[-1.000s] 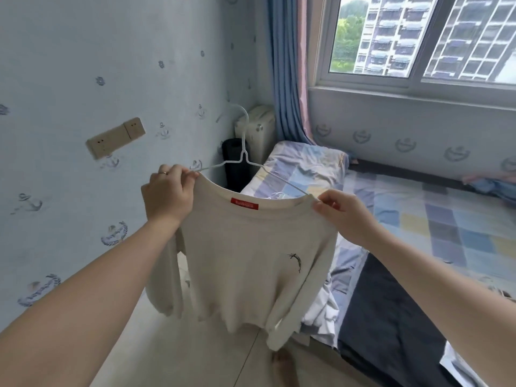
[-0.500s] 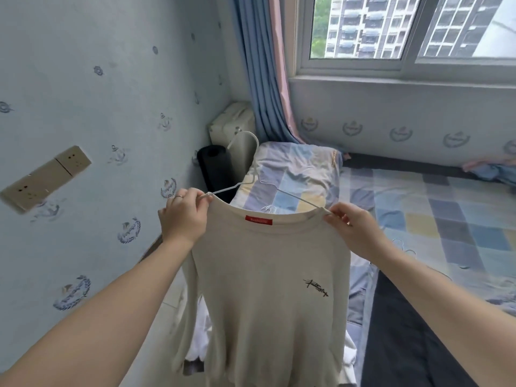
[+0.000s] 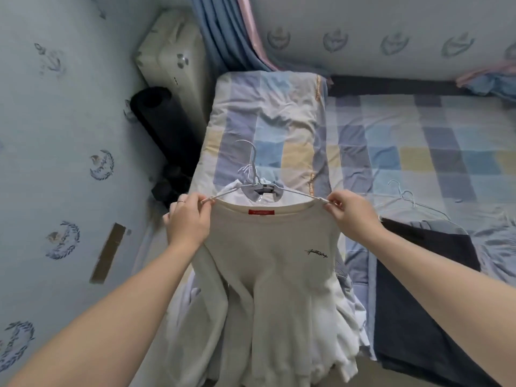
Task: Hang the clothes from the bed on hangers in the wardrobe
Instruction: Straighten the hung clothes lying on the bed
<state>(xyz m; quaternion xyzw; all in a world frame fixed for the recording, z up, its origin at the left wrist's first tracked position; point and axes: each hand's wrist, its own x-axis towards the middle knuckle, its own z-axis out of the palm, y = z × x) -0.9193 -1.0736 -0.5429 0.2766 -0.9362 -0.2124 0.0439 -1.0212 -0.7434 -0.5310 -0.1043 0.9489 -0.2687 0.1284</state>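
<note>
A beige sweatshirt (image 3: 279,261) with a red neck label sits on a white wire hanger (image 3: 252,163), held over the foot of the bed. My left hand (image 3: 188,219) pinches the left shoulder where the hanger arm comes out. My right hand (image 3: 351,212) pinches the right shoulder and the hanger's other end. White clothes (image 3: 337,342) lie beneath the sweatshirt, one on a hanger with a clip. A dark garment (image 3: 418,289) lies on the bed to the right. The wardrobe is out of view.
The bed (image 3: 418,141) with a checked blue cover fills the right side; spare wire hangers (image 3: 405,196) lie on it. A pillow (image 3: 265,121) lies ahead. A black roll (image 3: 159,118) and a cream appliance (image 3: 173,57) stand in the corner by the left wall.
The view has tipped down and the sweatshirt on its hanger has come lower, over the white clothes at the bed's edge. Both hands keep their hold on the shoulders.
</note>
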